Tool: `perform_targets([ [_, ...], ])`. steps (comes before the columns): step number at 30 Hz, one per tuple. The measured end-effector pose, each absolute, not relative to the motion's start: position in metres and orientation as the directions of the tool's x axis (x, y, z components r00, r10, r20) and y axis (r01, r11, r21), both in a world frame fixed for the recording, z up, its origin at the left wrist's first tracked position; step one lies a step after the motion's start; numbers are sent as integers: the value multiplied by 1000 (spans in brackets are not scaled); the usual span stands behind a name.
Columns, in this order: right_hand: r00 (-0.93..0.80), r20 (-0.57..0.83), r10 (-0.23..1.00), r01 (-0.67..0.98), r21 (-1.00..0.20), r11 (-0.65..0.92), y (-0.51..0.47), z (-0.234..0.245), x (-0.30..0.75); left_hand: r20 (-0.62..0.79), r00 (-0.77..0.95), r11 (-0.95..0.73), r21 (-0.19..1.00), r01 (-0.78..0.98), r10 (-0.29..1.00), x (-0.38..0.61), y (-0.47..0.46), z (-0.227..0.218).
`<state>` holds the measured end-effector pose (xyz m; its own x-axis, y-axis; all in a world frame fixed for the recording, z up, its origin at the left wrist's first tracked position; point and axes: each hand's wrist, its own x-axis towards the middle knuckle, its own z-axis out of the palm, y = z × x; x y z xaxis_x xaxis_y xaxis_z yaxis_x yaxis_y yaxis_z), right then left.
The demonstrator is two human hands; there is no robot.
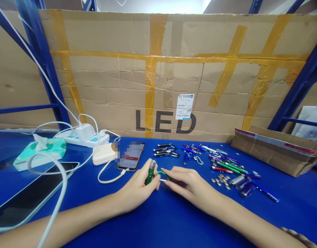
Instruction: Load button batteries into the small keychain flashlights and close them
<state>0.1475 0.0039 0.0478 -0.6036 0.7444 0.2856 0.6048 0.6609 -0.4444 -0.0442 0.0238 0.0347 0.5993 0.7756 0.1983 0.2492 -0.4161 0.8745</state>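
Place: a warehouse-style storeroom with a work bench, most likely small-parts assembly or packing
Racking: blue steel shelving uprights [42, 58] on the left and right
Far side: a flattened cardboard carton [114, 82] patched with yellow tape, printed "LED", with a barcode label [184, 106]
Bench: a blue worktop [158, 230] with loose keychain flashlights [163, 150] and button cells [220, 181]
Left: a white power strip [82, 139]
Right: a shallow cardboard box [274, 151]

Cardboard [117, 82]: large black "LED" printed low down, at the far side of the desk [173, 224].
Sticker [184, 106]: white, just above the "D", with barcodes; its small print is unreadable.
Phone [131, 156]: far left of the "LED", screen shows 13:08; the rest is blurred.
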Motion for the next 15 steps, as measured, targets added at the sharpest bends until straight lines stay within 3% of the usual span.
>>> perform_targets([
  [7, -650, 238, 722, 660, -296, 691, -2, 49, 144, 213, 646, -469, 846, 252, 733, -45, 22, 35],
  [15, -671, 336, 661, 665, -121, 737, -3, 48, 141, 238, 645, -480, 848, 227, 726, -45, 23, 34],
])
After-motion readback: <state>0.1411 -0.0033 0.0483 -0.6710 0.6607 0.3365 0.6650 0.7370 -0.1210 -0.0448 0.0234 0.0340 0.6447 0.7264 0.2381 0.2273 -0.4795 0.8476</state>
